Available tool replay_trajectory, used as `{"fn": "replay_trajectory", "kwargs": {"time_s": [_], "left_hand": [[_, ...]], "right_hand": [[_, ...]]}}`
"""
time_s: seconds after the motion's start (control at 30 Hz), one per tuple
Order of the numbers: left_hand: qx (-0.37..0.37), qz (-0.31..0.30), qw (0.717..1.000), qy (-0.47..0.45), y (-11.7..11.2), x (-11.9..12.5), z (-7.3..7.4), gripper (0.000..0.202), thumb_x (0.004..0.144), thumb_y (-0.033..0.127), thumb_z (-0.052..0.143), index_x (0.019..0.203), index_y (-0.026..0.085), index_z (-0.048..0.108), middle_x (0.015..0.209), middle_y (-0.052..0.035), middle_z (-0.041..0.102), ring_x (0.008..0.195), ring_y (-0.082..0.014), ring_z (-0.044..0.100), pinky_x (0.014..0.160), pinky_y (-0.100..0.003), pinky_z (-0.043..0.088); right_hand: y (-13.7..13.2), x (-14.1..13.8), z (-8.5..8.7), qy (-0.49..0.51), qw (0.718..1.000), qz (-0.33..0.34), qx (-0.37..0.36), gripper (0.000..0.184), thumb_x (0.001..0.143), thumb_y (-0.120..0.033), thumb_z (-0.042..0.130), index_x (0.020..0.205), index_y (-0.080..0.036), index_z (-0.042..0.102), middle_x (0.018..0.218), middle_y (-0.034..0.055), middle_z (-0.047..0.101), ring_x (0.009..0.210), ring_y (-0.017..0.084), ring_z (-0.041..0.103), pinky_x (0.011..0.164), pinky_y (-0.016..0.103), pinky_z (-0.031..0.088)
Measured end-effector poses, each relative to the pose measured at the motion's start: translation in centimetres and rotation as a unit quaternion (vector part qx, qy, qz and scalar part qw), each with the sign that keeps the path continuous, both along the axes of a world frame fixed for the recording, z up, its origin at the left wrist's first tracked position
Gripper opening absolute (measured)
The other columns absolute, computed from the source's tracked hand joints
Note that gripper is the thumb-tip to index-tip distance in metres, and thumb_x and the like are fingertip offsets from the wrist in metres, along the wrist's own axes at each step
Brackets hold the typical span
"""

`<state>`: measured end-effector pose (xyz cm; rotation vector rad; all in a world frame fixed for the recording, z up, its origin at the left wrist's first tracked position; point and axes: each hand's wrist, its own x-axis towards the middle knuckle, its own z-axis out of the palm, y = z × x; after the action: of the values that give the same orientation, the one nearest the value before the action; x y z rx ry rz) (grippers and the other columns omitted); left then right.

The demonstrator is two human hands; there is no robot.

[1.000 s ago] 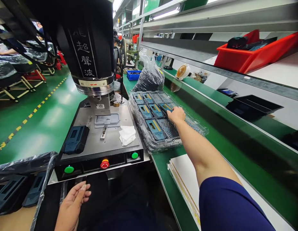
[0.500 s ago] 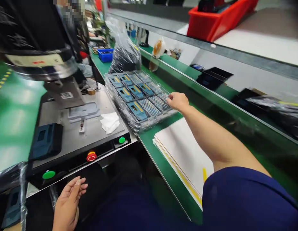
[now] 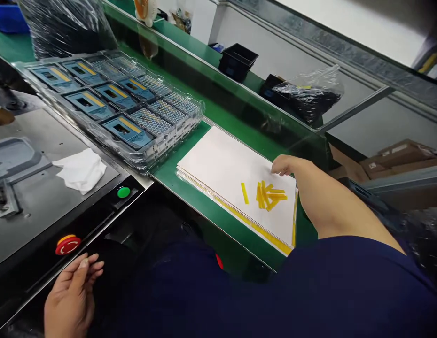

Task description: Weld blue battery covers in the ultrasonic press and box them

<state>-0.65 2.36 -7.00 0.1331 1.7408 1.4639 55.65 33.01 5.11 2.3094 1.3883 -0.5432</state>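
My right hand (image 3: 284, 165) hovers over the right side of a stack of white sheets (image 3: 214, 155), its fingers curled downward and held close together. Their tips are partly hidden, so I cannot see whether they hold anything. Just left of and below that hand, several short yellow strips (image 3: 269, 197) lie in a loose pile, and a single yellow strip (image 3: 244, 193) lies apart. Low on the left, my left hand (image 3: 70, 298) is closed, thumb against the fingers, in front of the machine's edge. Nothing I can name shows in its pinch.
Stacked clear trays (image 3: 158, 150) hold blue-grey housings (image 3: 86, 103), several with yellow strips. On the machine bed lie a white cloth (image 3: 82, 171) and a grey fixture (image 3: 14, 157). A green button (image 3: 123, 192) and red stop button (image 3: 68, 244) sit on its front. Black bins (image 3: 238, 61) stand behind.
The view has swung right and down. My right hand has moved from the trays' right edge to above the white sheets. My left hand keeps its pinched pose.
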Motion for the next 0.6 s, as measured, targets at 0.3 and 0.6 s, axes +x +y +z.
{"fn": "replay_trajectory", "kwargs": {"time_s": [0.3,0.6], "left_hand": [[-0.002,-0.026,1.0,-0.008,0.3,0.4,-0.3,0.034,0.067,0.034,0.078,0.097,0.022,0.067,0.089,0.0018,0.069,0.07,-0.0098,0.065,0.063,-0.018,0.054],[-0.02,0.02,1.0,-0.007,-1.0,0.1,0.1,0.031,0.068,0.031,0.076,0.095,0.021,0.067,0.087,0.0015,0.069,0.068,-0.0088,0.065,0.063,-0.016,0.053]], "right_hand": [[-2.3,-1.6,-2.6,0.096,0.983,-0.086,-0.133,0.025,0.073,-0.026,0.074,0.089,-0.009,0.065,0.078,0.0122,0.068,0.072,0.022,0.067,0.061,0.028,0.057],[0.2,-5.0,-2.3,0.064,0.994,-0.038,-0.074,0.021,0.069,-0.012,0.073,0.088,-0.006,0.066,0.063,0.0094,0.064,0.063,0.024,0.067,0.056,0.03,0.057]]}}
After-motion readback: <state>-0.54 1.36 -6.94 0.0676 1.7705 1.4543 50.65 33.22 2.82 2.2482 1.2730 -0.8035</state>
